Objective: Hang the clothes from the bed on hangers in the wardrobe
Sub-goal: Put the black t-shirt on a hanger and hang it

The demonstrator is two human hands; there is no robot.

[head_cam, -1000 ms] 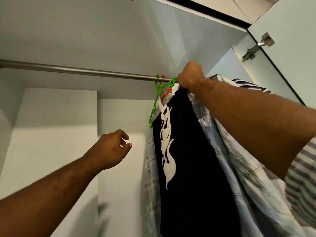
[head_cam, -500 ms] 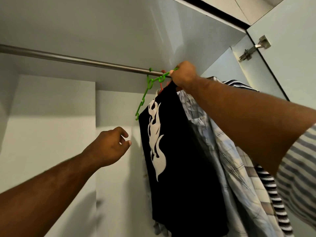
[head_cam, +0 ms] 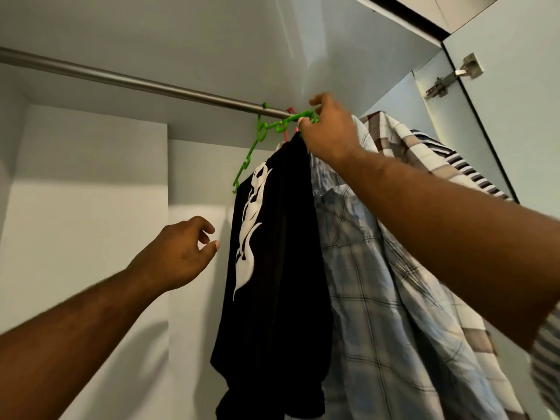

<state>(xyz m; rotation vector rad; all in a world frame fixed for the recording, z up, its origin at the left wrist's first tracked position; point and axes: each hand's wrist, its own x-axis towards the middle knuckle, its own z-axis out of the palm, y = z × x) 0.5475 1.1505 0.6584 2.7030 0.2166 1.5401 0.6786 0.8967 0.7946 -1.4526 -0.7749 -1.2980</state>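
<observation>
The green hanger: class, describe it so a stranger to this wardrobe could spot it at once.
Follow the metal rail rightward to where the clothes hang. There the right hand grips the green hanger, which carries the black garment with a white flame print. Only this hanger is bright green; a red one peeks out behind it.

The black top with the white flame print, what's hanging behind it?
Behind the black top hangs a pale blue checked shirt, then a beige plaid shirt and a striped garment. Their hangers are covered by cloth and the right hand.
</observation>
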